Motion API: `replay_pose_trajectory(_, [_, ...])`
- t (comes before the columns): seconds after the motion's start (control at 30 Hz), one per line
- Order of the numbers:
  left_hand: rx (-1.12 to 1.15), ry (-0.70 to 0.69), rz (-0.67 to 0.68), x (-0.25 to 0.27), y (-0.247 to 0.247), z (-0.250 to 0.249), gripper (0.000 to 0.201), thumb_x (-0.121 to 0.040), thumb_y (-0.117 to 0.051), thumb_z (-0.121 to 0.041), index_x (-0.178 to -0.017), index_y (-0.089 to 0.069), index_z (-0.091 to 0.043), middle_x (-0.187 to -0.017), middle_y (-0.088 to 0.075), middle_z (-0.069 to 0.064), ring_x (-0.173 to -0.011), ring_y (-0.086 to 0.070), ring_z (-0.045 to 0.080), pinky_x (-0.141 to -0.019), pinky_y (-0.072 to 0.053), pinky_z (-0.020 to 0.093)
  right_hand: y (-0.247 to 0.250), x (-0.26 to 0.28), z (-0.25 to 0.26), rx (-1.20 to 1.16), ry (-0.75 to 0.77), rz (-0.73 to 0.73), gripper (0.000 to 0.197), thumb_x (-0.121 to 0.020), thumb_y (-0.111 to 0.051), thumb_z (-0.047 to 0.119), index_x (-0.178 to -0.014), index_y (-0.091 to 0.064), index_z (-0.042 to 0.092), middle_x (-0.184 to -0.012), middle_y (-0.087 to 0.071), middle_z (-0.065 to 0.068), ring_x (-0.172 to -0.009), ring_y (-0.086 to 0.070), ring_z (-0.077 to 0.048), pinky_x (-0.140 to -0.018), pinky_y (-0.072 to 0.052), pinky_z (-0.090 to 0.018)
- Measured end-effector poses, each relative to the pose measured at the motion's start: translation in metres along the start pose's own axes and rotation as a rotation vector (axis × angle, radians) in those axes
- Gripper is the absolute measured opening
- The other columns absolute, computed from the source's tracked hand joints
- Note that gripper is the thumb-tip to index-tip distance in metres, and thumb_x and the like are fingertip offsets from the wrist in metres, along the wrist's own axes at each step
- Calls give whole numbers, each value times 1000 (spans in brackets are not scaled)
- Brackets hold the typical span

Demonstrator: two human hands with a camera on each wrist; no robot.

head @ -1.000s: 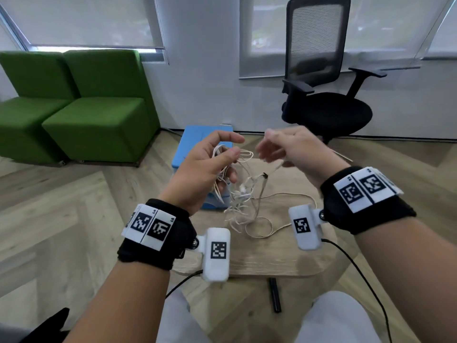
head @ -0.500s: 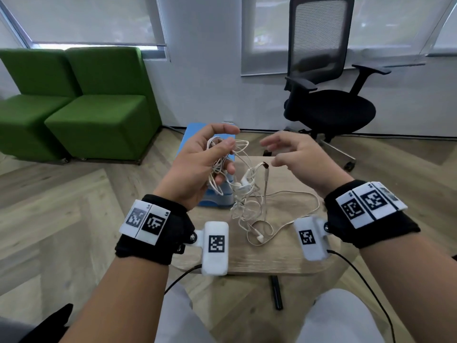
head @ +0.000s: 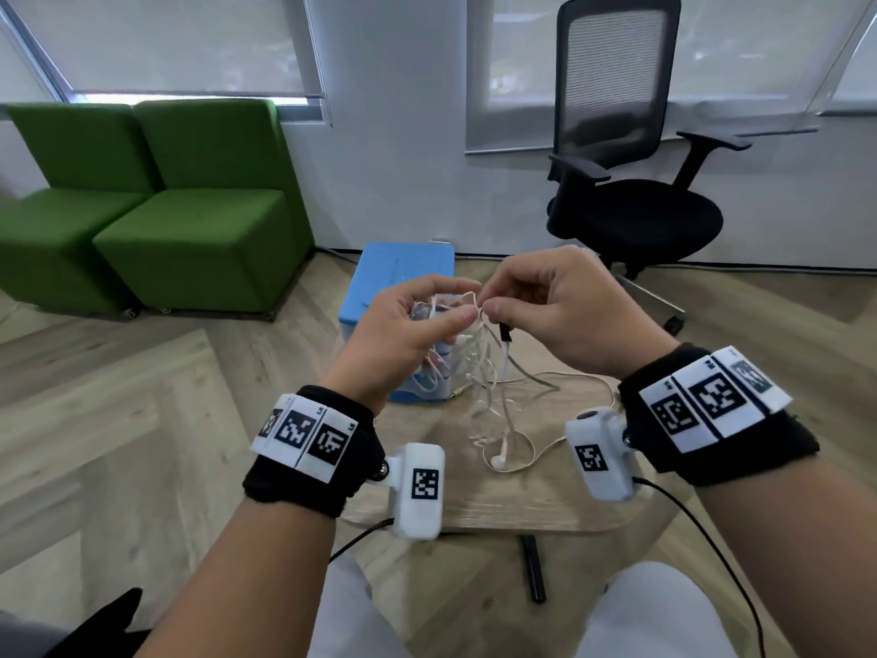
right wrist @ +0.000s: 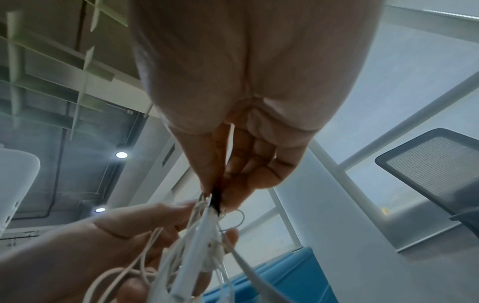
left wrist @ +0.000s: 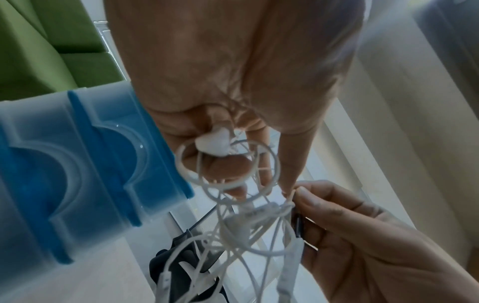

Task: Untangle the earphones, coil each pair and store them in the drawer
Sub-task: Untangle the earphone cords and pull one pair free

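Observation:
A tangle of white earphones (head: 484,372) hangs from both hands above a small wooden table (head: 498,496). My left hand (head: 413,325) holds a bunch of loops, its fingers curled round an earbud and cords (left wrist: 215,143). My right hand (head: 545,306) pinches a cord and a black-tipped plug (right wrist: 215,199) between thumb and forefinger, right beside the left thumb. Loose cord and an earbud (head: 498,463) trail onto the tabletop. The blue drawer box (head: 403,282) stands at the table's far left, behind the left hand.
A black office chair (head: 631,197) stands behind on the right, green seats (head: 156,216) on the left. A black pen-like object (head: 534,567) lies on the floor under the table's near edge. My knees are just below the table.
My hands have come together. The right hand, open and apart a second ago, now pinches the cord at the left thumb. The tangle has risen slightly.

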State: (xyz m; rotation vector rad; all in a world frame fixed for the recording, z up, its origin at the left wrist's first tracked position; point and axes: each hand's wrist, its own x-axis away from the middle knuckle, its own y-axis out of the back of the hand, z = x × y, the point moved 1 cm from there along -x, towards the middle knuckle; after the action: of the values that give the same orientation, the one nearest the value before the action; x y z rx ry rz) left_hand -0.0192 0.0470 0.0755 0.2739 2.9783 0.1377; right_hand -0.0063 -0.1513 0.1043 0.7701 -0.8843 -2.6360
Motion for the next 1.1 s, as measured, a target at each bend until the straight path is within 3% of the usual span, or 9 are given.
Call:
replay_pose_trajectory(0.13, [25, 20, 60, 2, -6, -1, 24, -94, -72, -18, -116, -75, -27, -83, -70, -7, -68, -55, 9, -54, -45, 23, 4, -2, 3, 24, 6, -69, 5, -90, -77, 12, -87, -79, 16, -72, -75, 1, -67, -72, -18, -71, -60, -44])
replay_pose_trajectory(0.27, [72, -10, 119, 3, -11, -4, 34, -98, -67, -17, -128, -67, -31, -82, -66, 1, -62, -46, 10, -51, -35, 24, 7, -3, 4, 12, -3, -109, 6, -90, -77, 8, -88, -79, 13, -74, -75, 3, -68, -71, -15, -70, -60, -33])
replay_pose_trajectory(0.37, [85, -2, 89, 2, -13, -5, 17, -100, -64, -16, -114, -66, -25, -81, -52, 9, -59, -38, 11, -50, -27, 24, 8, -4, 4, 42, -19, -128, 7, -93, -73, 10, -89, -76, 14, -74, -73, 1, -67, -67, -16, -67, -56, -30])
replay_pose_trajectory(0.47, [59, 7, 71, 0, -11, -4, 4, -100, -64, -18, -100, -62, -21, -75, -52, 0, -55, -37, 8, -49, -26, 23, 8, -4, 2, 66, -56, -143, 9, -97, -67, 13, -92, -73, 16, -78, -73, 0, -72, -67, -16, -71, -57, -33])
replay_pose_trajectory(0.63, [3, 23, 75, -1, -9, -5, 14, -102, -62, -26, -91, -62, -17, -85, -59, -1, -61, -48, 9, -53, -35, 22, 4, -4, 2, 25, -100, -142, 9, -100, -64, 12, -94, -71, 14, -82, -73, -1, -76, -68, -17, -77, -58, -37])
replay_pose_trajectory(0.73, [54, 26, 38, -3, -12, -8, 27, -103, -60, -30, -79, -65, -18, -74, -58, -5, -57, -49, 10, -50, -34, 23, -1, -6, 5, -51, -101, -114, 10, -99, -63, 9, -92, -69, 12, -78, -72, 0, -73, -69, -16, -77, -61, -39])
replay_pose_trajectory(0.83, [66, 2, -34, -5, -12, -6, 42, -101, -62, -25, -59, -62, -22, -69, -54, 7, -50, -46, 13, -45, -33, 24, -3, -8, 9, -108, -111, -148, 9, -99, -61, 6, -93, -67, 7, -75, -72, -4, -70, -68, -16, -76, -61, -41])
replay_pose_trajectory(1.0, [80, 18, -50, -3, -7, -2, 40, -89, -74, -19, -60, -46, -18, -78, -57, 36, -43, -45, 13, -43, -34, 22, 4, -9, 10, -207, -146, -265, 11, -101, -60, 7, -98, -67, -1, -74, -70, -8, -69, -66, -22, -72, -59, -38])
replay_pose_trajectory(1.1, [71, 20, -30, -1, -10, -5, 42, -91, -75, -13, -65, -42, -17, -59, -49, 12, -41, -43, 12, -45, -33, 25, 3, -10, 12, -232, -146, -253, 11, -101, -60, 7, -98, -67, -1, -75, -69, -10, -68, -66, -19, -71, -58, -31])
